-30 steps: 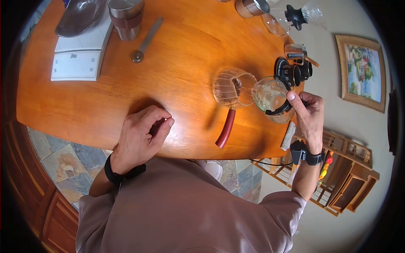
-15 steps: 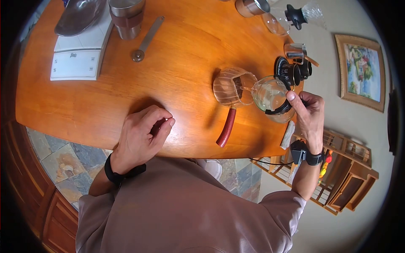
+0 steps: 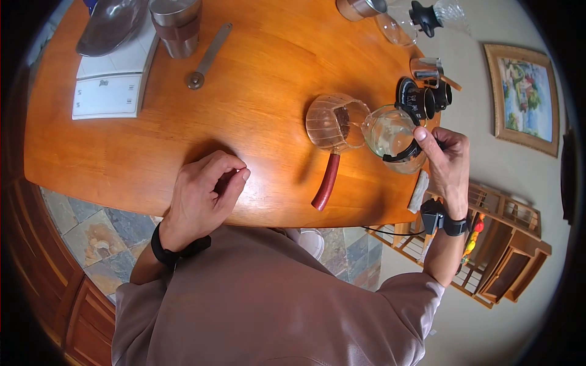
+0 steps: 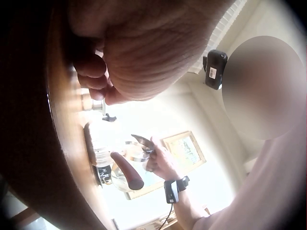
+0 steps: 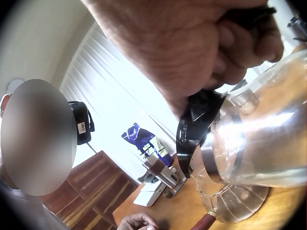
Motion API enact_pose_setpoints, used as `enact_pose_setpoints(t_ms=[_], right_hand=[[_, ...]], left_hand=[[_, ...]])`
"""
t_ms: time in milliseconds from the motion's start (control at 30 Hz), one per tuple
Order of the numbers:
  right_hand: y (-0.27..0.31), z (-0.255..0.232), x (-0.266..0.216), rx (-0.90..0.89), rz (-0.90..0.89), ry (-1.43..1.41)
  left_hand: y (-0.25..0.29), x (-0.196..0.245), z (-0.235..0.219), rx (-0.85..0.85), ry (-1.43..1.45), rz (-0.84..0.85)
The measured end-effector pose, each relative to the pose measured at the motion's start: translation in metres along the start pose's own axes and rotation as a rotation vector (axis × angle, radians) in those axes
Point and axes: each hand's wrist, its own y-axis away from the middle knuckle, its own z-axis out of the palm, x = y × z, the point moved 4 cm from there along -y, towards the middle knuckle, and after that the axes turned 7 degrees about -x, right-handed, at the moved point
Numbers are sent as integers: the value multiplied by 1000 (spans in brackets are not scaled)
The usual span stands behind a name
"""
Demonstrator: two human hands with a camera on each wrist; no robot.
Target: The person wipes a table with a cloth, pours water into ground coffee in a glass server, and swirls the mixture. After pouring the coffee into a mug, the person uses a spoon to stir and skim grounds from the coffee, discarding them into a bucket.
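Observation:
My right hand (image 3: 448, 160) grips the black handle of a clear glass carafe (image 3: 386, 131), tilted with its mouth toward a ribbed glass pot (image 3: 320, 125). Clear liquid lies in the carafe, and its lip overlaps the pot's rim in the head view. A thin clear stream shows between them in the right wrist view. Inside the pot is a dark, grainy patch; its reddish wooden side handle (image 3: 327, 183) points toward my body. At the near table edge rests my left hand (image 3: 207, 192), fingers loosely curled, thumb near the index finger, with nothing visible in it.
A white scale (image 3: 107, 97) bearing a dark dish (image 3: 113, 27) stands far left, beside a steel tumbler (image 3: 177, 30) and a flat metal spoon (image 3: 210, 58). Black cups (image 3: 421, 102), a steel pitcher (image 3: 425, 70) and a folded cloth (image 3: 418, 192) line the right edge.
The dark patch in the pot shows larger and more distinct than a second ago. Both hands, the carafe and the pot hold nearly the same places; the head view has shifted slightly.

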Motion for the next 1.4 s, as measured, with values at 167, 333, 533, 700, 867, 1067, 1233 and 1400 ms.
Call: enact_pose_setpoints(t_ms=[167, 333, 533, 700, 867, 1067, 1233, 1400], right_hand=[[2, 2, 7, -1, -29, -76], [5, 4, 16, -1, -9, -128], [5, 6, 21, 25, -41, -184], [1, 2, 17, 10, -27, -110], [2, 4, 10, 14, -58, -84], [3, 4, 16, 24, -66, -61], [5, 4, 11, 1, -47, -39], [4, 3, 6, -13, -27, -9]], left_hand=[[1, -3, 2, 49, 28, -16], [2, -3, 3, 48, 24, -32], [1, -1, 1, 39, -4, -38], [1, 0, 2, 26, -37, -53], [2, -1, 2, 28, -33, -68], [1, 0, 1, 21, -25, -61], [1, -2, 1, 16, -35, -55], [2, -2, 1, 28, -27, -58]])
